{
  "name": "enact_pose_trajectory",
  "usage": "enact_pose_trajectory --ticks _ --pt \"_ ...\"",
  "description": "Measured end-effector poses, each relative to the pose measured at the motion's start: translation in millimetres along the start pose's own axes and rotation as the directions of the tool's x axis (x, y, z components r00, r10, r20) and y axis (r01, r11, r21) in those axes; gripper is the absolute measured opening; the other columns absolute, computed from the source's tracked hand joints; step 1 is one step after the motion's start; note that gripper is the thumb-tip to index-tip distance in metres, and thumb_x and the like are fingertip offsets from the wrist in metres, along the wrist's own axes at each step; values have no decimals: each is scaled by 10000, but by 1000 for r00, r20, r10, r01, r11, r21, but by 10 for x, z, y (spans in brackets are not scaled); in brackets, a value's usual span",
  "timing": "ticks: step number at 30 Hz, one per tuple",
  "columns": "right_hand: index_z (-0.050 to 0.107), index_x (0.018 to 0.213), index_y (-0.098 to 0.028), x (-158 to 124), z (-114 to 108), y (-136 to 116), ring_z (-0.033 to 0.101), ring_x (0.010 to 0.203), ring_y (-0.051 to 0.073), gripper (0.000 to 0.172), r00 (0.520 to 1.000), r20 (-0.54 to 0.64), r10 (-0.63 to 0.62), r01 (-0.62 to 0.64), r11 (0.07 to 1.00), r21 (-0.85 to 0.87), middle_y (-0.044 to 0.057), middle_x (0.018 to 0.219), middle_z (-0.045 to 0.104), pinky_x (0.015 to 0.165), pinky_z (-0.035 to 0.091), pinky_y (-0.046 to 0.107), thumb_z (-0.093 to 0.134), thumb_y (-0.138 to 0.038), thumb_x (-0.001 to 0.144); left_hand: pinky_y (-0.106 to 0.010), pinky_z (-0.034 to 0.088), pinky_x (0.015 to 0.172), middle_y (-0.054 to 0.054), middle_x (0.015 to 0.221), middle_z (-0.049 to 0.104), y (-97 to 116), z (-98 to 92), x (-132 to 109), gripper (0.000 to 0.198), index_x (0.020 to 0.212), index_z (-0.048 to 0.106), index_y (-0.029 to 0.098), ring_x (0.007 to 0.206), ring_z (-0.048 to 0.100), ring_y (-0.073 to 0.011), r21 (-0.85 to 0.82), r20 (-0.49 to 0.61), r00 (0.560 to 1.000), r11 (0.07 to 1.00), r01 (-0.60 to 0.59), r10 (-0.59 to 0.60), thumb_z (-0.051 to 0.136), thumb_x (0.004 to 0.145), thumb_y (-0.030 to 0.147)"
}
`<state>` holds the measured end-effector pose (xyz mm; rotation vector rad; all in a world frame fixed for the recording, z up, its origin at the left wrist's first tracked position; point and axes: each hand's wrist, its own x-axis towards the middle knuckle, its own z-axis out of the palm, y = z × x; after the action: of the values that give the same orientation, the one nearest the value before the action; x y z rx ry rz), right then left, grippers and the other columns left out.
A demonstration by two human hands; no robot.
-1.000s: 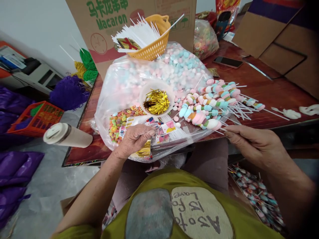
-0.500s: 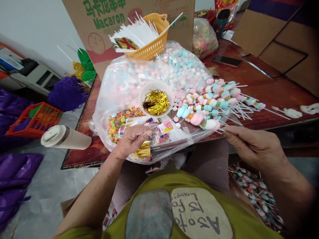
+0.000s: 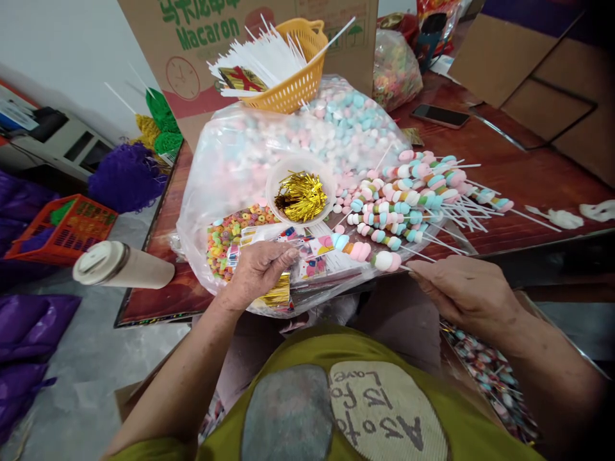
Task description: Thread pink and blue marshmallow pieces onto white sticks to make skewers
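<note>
My right hand (image 3: 466,291) pinches the bare stick of a candy skewer (image 3: 358,251), strung with pink, white, blue and brownish sweets and pointing left. Closed at thumb and fingertips, my left hand (image 3: 262,269) grips the edge of a clear printed bag (image 3: 319,245). The skewer's front end lies at this bag; whether it is inside, I cannot tell. Below my left fingers lies a gold foil bundle (image 3: 277,293). Beyond the held skewer, a pile of finished skewers (image 3: 408,192) rests on the table. Tinsel ties (image 3: 302,195) fill a white bowl (image 3: 273,171).
Behind the bowl spreads a big clear bag of marshmallows (image 3: 230,141). A yellow basket (image 3: 288,96) of white sticks stands on top. There are also cereal rings (image 3: 225,240), a tumbler (image 3: 129,266), a phone (image 3: 441,115), and a box of wrapped skewers (image 3: 494,371) at lower right.
My right hand has moved left and slightly down, carrying the skewer away from the pile to the printed bag. My left hand has stayed nearly still.
</note>
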<state>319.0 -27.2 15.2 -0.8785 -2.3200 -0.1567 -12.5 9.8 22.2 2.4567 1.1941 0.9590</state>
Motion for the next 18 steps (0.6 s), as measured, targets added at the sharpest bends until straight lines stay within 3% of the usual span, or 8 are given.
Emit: enact_pose_trajectory --ticks 3,6,11,18 --pt "575 1004 -165 29 -18 8 629 603 139 163 999 30 21 -24 994 106 29 698 670 564 493 241 512 -142 856 -191 451 598 -25 682 700 -8 -8 -2 250 771 676 165 609 626 -102 58 39 999 998 -32 30 501 886 301" --pt "561 1015 -182 55 -35 8 649 627 124 154 996 74 56 -71 975 209 27 745 690 568 502 209 494 -160 878 -193 428 580 -23 685 695 0 -22 5 239 792 667 165 597 607 -97 86 6 999 996 -37 36 486 895 282" --pt "560 980 -173 34 -21 1 627 565 139 120 996 80 37 -43 997 63 31 695 675 528 480 240 493 -184 882 -206 389 556 -7 617 657 37 -13 11 239 759 651 163 548 557 -92 137 52 989 980 -145 139 483 894 265" --pt "564 976 -152 28 -92 -37 636 624 133 141 992 124 -32 26 998 51 46 728 681 579 491 237 466 -137 875 -216 382 543 -16 571 627 18 23 -9 267 789 670 153 525 543 -103 233 20 999 971 -49 45 474 898 298"
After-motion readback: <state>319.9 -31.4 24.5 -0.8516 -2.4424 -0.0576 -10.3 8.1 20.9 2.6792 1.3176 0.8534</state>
